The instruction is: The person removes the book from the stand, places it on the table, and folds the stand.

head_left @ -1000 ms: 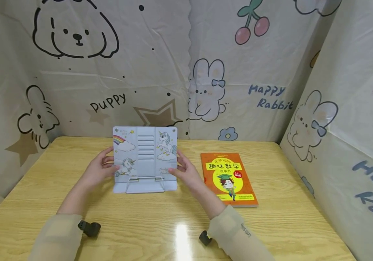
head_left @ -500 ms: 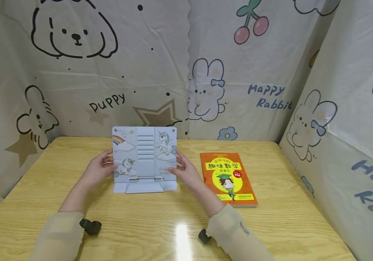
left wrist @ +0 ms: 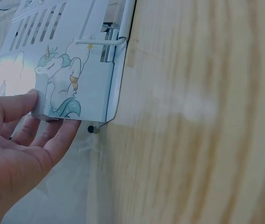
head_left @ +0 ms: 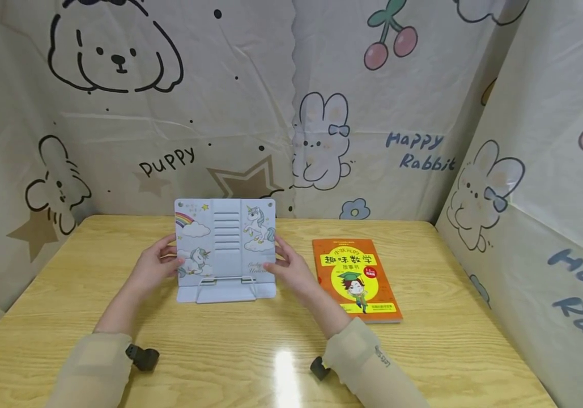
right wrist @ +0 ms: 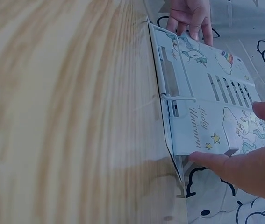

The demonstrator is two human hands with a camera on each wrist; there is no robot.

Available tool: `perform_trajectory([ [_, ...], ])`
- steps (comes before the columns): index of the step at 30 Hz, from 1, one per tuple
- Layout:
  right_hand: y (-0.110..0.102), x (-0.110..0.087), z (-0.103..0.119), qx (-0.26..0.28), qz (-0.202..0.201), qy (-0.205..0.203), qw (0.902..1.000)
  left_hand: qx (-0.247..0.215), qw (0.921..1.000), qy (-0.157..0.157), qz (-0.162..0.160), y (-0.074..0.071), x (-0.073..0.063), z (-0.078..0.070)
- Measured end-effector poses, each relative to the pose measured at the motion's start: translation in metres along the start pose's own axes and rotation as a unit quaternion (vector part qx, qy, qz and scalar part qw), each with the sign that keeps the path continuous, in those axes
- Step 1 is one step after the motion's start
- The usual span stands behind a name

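Note:
A white book stand point(head_left: 228, 243) with unicorns, clouds and a rainbow printed on it stands propped on the table, tilted back. Slots run down its middle, and a wire page holder point(head_left: 226, 289) crosses the front ledge. My left hand point(head_left: 156, 262) grips the left side edge, thumb on the front face; in the left wrist view its fingers point(left wrist: 62, 140) reach behind the panel. On the opposite edge my right hand point(head_left: 291, 267) holds the panel, thumb near the printed lettering. Part of the fingers of both hands is hidden behind the stand in the head view.
An orange book point(head_left: 356, 280) with a cartoon figure in a green cap lies flat to the right, beside my right forearm. The wooden table point(head_left: 209, 362) ends at a patterned cloth point(head_left: 240, 113) behind and at the sides. Dark wrist devices point(head_left: 142, 358) sit on both sleeves.
Both hands keep their hold at the stand's sides, and the stand stays in place. The view has shifted very slightly; the orange book lies unmoved.

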State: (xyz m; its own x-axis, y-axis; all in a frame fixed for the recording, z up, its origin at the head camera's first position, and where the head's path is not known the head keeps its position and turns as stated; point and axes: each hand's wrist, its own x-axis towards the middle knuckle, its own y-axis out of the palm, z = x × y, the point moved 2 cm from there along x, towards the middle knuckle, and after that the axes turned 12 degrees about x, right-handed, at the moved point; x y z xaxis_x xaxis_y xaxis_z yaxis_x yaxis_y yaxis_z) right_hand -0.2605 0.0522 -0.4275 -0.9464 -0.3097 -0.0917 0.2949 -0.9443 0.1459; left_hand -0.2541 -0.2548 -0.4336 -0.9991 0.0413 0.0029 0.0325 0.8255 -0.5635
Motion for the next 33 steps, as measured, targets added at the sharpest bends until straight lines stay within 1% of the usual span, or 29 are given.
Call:
perform_trajectory([
  [7,0.0,0.0,0.0,-0.004,0.004,-0.001,1.0,0.0,1.0,0.001,-0.003,0.002,0.0,0.001],
  [13,-0.003,0.004,0.001,-0.014,0.001,-0.006,0.9999,-0.009,0.9999,0.003,-0.009,0.006,-0.003,0.0],
  [24,-0.008,0.008,0.003,-0.021,0.005,-0.004,0.9997,-0.027,0.9994,0.001,-0.024,0.012,-0.009,-0.007],
  [30,-0.01,0.01,0.005,-0.027,-0.002,0.003,0.9996,-0.019,0.9995,-0.008,-0.023,0.015,-0.012,-0.011],
  [33,-0.011,0.012,0.006,-0.033,-0.001,-0.002,0.9994,-0.014,0.9996,-0.014,-0.022,0.016,-0.013,-0.013],
])
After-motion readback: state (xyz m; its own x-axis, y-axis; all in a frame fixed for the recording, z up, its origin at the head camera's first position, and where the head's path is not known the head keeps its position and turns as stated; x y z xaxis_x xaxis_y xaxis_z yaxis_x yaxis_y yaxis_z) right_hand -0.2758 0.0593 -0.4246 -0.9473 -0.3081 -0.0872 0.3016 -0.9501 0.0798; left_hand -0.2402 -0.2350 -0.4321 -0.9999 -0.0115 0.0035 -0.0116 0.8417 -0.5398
